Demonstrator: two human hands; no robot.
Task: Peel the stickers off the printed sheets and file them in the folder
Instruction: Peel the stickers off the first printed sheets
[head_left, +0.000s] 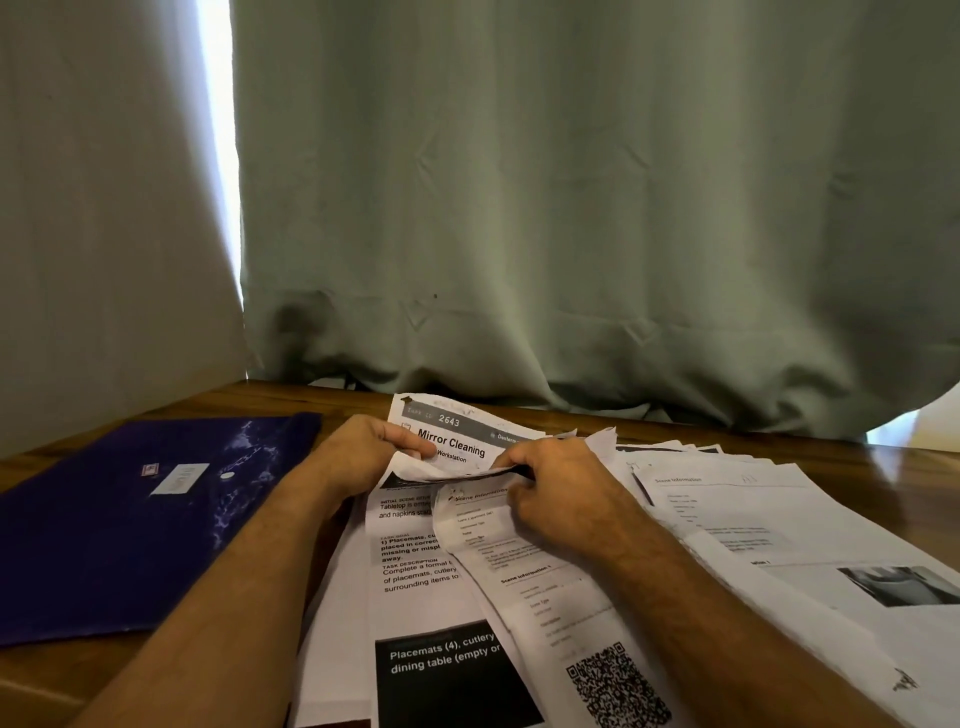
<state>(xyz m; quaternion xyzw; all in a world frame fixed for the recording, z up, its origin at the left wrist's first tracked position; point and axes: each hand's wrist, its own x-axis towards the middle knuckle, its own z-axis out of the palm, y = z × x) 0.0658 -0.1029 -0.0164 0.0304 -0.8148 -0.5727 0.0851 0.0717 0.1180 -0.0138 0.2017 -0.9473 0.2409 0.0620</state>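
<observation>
A printed sheet headed "Mirror Cleaning" (457, 434) is raised off the pile at the table's middle, folded over at its lower part. My left hand (363, 452) pinches its left edge with the thumb on top. My right hand (550, 483) grips the curled lower right part of the same sheet, fingers bent round it. Under both hands lies a spread of printed sheets (436, 613), one with a QR code (615, 686). A dark blue folder (119, 525) lies closed on the left, a white label on its flap. No sticker is plainly visible.
More printed sheets (779, 525) fan out to the right, up to the frame's edge. The wooden table (322, 397) ends at a grey-green curtain (571, 208) right behind the papers. A pale wall stands on the left.
</observation>
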